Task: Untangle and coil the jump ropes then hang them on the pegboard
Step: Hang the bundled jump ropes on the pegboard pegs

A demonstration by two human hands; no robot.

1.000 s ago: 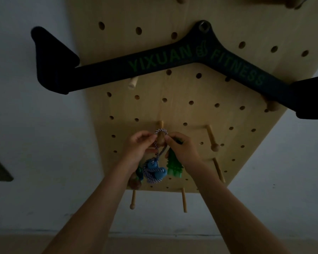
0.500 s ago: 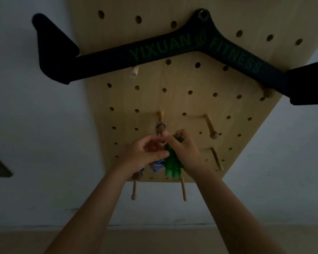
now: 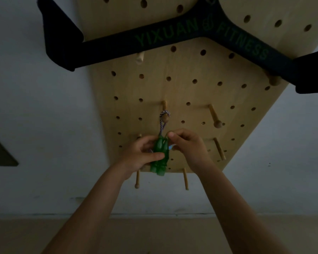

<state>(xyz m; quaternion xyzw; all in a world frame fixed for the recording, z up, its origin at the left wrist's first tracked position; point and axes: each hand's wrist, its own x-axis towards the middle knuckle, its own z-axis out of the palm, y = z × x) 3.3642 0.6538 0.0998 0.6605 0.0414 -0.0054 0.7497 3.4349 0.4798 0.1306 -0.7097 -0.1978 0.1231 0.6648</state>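
The tan wooden pegboard [image 3: 191, 92] is cut off by the top edge, and the black V-shaped fitness bar [image 3: 154, 41] by the top and right edges. The striped rope [image 3: 162, 125] is hidden below by the left hand [image 3: 140, 154], right hand [image 3: 187, 145] and green plastic handles [image 3: 159, 158]. Both elbows are cropped.

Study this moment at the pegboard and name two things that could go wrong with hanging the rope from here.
The striped rope loop sits near the knobbed tip of its peg, not close to the board, so a pull outward might slip it off. The left hand grips the green handles while the right hand pinches near their tops; if both let go abruptly, the hanging weight could swing and jerk the loop loose.
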